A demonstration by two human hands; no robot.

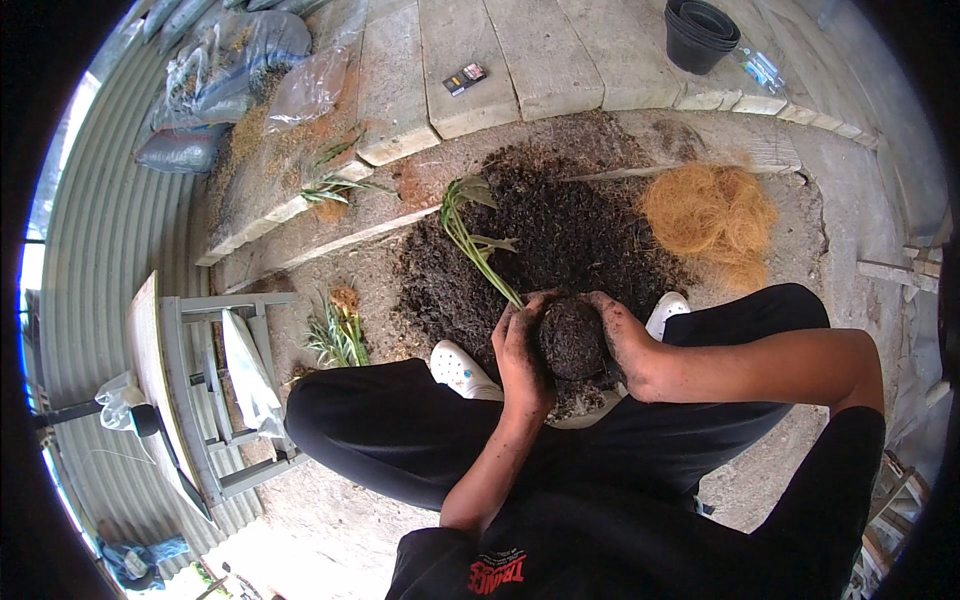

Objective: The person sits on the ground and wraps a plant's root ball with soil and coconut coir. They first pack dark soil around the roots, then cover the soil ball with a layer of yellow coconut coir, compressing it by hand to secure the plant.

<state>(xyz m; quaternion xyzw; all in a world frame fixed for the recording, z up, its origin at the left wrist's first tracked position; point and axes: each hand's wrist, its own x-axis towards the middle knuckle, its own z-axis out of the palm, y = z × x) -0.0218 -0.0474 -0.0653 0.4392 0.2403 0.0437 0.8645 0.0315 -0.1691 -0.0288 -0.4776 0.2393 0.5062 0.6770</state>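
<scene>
Between my hands is a round ball of dark soil (572, 340), held just above the ground in front of me. My left hand (522, 345) cups its left side and my right hand (617, 338) wraps its right side, both smeared with dirt. A green leafy plant (478, 245) slants up and left from the ball's far side near my left fingers; where its stems enter is hidden. Beyond my hands spreads a heap of loose dark soil (560, 225). A tangle of orange-brown fibre (708, 215) lies to its right.
Uprooted plants lie at left (340, 335) and on the step edge (335, 190). Stacked black pots (700, 38), a plastic bottle (763, 70) and a small dark packet (464, 79) sit on the concrete slabs. Filled sacks (235, 60) lean far left, above a grey metal frame (225, 380).
</scene>
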